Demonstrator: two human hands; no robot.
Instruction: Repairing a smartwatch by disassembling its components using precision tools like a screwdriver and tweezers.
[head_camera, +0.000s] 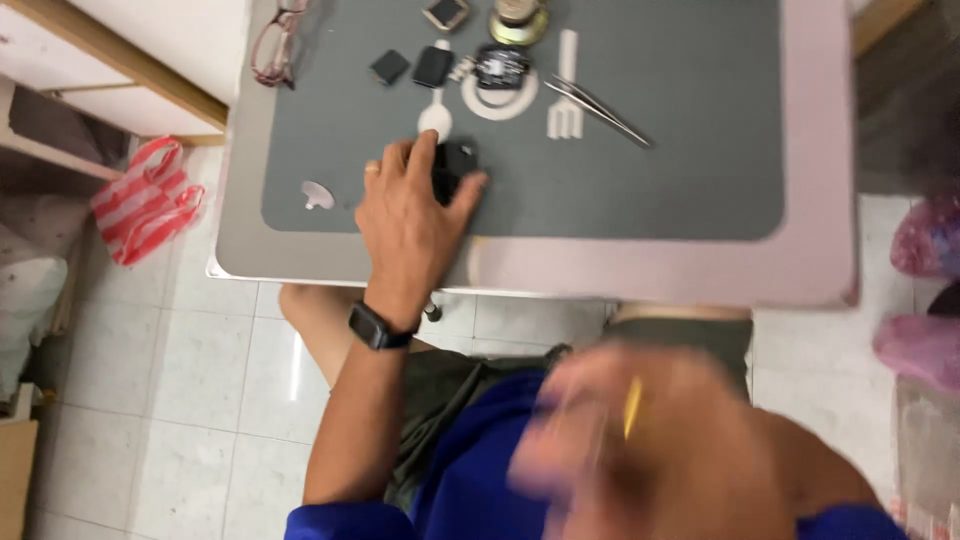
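On the grey work mat, near its front edge, the left hand presses down over a small black device, fingers curled on it. Behind that device lie tweezers, a round black part and two black square pieces. The right hand, off the mat and close to the camera, is blurred; it seems to pinch something thin and yellow, though I cannot tell for sure. If the left hand slips, the device could skid off the mat's edge.

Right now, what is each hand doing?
Left hand: fingers closed around a small black device on the grey mat.
Right hand: blurred, cannot tell.
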